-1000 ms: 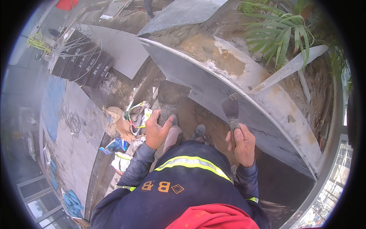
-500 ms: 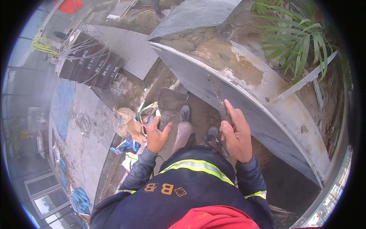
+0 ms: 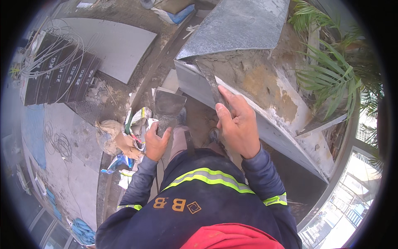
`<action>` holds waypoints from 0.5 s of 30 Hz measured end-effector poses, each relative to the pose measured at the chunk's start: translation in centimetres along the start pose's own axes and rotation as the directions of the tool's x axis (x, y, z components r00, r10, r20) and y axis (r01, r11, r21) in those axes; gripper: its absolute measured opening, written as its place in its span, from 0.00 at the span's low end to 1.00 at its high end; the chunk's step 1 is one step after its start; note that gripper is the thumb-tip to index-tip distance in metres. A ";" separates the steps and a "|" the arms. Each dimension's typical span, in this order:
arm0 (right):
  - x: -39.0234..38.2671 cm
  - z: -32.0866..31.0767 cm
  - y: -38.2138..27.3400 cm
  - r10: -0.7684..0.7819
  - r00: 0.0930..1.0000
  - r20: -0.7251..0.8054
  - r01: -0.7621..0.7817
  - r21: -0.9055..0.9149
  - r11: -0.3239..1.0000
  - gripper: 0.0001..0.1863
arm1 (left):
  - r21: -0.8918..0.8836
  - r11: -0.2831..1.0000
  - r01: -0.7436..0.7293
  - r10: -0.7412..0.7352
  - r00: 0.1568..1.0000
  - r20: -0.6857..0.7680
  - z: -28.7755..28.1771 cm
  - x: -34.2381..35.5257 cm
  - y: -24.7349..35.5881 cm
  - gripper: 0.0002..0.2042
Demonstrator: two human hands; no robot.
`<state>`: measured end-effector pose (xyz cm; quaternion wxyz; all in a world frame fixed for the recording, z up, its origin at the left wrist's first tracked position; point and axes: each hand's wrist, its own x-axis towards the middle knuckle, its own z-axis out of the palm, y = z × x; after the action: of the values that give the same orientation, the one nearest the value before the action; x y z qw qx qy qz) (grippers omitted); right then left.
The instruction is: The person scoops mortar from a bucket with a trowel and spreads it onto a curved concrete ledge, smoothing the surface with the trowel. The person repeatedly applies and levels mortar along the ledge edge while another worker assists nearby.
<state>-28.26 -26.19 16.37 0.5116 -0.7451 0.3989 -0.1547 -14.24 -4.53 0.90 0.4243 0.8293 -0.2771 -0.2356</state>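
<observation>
My right hand (image 3: 236, 123) grips a mud-coated flat scraper (image 3: 207, 76), its blade at the top edge of an upright grey panel (image 3: 269, 138), near the corner below a speckled grey sheet (image 3: 236, 23). Beside that edge lies rough, patchy mortar (image 3: 253, 74). My left hand (image 3: 156, 142) holds nothing, its fingers curled loosely apart, just right of torn packaging (image 3: 137, 122) and crumpled brown paper (image 3: 108, 130). Above my left hand is a dark square metal plate or shovel blade (image 3: 168, 101), near my shoes.
At upper left are a stack of dark weight blocks (image 3: 58, 72) with tangled cables and a pale board (image 3: 110, 41). Grey boards (image 3: 78, 174) and blue packs (image 3: 83, 230) lie on the left. Palm fronds (image 3: 331, 79) overhang the right. Bags (image 3: 172, 12) sit at the top.
My right hand and the scraper have moved forward and left, tilting toward the panel's corner. My view has shifted, bringing more of the top sheet and right-hand railing into sight.
</observation>
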 end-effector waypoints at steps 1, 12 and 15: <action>0.3 0.5 -0.5 0.036 0.999 -0.013 -0.036 0.001 0.999 0.22 | 0.011 1.000 0.001 -0.001 1.000 0.025 -0.5 0.8 -0.4 0.15; 1.7 2.5 -4.0 -0.004 0.997 -0.075 -0.015 -0.243 0.970 0.22 | -0.076 0.996 -0.052 0.064 0.983 0.171 -0.7 6.2 -1.9 0.16; 1.9 2.7 -4.7 0.001 0.997 -0.071 -0.021 -0.284 0.959 0.22 | -0.126 0.991 -0.035 0.058 0.980 0.188 0.0 6.5 -2.3 0.16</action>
<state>-23.33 -25.17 19.01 0.3858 -0.8027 0.4389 -0.1190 -8.87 -7.66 -1.99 0.4509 0.7687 -0.3209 -0.3207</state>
